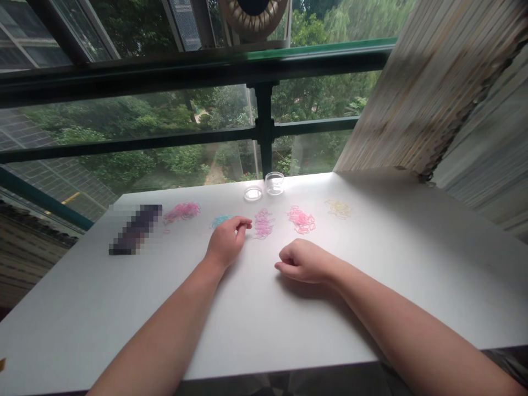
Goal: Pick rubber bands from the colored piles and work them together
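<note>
My left hand (229, 239) is closed, thumb and fingers pressed together, just left of a purple pile (263, 224) of small thin loops. A blue pile (220, 221) lies behind it, partly covered by the hand. My right hand (305, 261) is curled into a loose fist low over the table, in front of a pink-red pile (301, 219). Whatever either hand may hold is hidden. The loops look like small rubber bands or paper clips; I cannot tell which. Further left lies a mixed pink pile (185, 212), and at right a yellow pile (339, 208).
At the back of the white table (239, 330) stand a clear round container (274, 184) and a clear round lid (253, 193). A blurred-out dark object (136, 230) lies at left. Behind the table are a green railing (264, 126), a fan (253, 16) and a curtain (396, 88).
</note>
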Demonstrator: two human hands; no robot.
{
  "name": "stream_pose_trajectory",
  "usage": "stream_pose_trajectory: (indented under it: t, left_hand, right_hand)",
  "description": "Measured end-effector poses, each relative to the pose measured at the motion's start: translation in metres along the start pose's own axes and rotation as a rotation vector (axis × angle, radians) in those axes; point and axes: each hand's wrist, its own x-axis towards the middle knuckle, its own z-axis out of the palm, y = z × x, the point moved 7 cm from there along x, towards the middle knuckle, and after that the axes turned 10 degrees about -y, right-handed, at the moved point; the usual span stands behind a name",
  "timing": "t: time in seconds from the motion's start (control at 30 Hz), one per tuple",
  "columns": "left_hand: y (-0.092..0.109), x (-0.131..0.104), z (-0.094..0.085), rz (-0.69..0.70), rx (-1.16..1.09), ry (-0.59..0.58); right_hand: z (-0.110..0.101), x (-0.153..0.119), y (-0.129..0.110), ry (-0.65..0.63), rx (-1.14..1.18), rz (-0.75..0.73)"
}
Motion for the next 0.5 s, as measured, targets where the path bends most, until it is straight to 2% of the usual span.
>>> stream_pose_trajectory:
  t: [0.37, 0.5]
  left_hand:
    - [0.0, -0.003, -0.007, -0.021, -0.048, 0.1]
    - [-0.004, -0.003, -0.01, -0.038, -0.086, 0.119]
  right_hand:
    - [0.001, 0.002, 0.007, 0.017, 0.129, -0.004]
    - [-0.001, 0.005, 0.012, 0.066, 0.185, 0.0]
